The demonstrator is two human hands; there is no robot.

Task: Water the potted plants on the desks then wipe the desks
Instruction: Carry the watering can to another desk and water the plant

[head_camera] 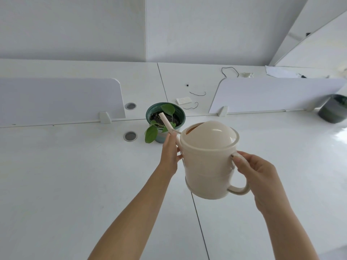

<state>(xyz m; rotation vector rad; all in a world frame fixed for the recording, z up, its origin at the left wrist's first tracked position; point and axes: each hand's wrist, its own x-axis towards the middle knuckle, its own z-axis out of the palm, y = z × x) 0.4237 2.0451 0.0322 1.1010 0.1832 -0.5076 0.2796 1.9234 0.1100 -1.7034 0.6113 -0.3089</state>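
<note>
A cream watering can (pixel 208 166) hangs above the white desk (pixel 75 175), tilted towards a potted plant. My right hand (pixel 257 175) grips its handle. My left hand (pixel 170 155) steadies the base of its thin spout, whose tip sits over the soil. The potted plant (pixel 165 121) is a dark green pot with a few broad green leaves, standing at the desk's far edge by the gap between two dividers. A second pot (pixel 333 108), dark and blurred, stands at the far right.
Two low white divider panels (pixel 60 98) (pixel 272 94) stand along the back of the desk. Two round cable grommets (pixel 130 136) lie left of the plant. On the desk beyond are a folded white cloth (pixel 184 100), thin black cords (pixel 230 72) and some paper.
</note>
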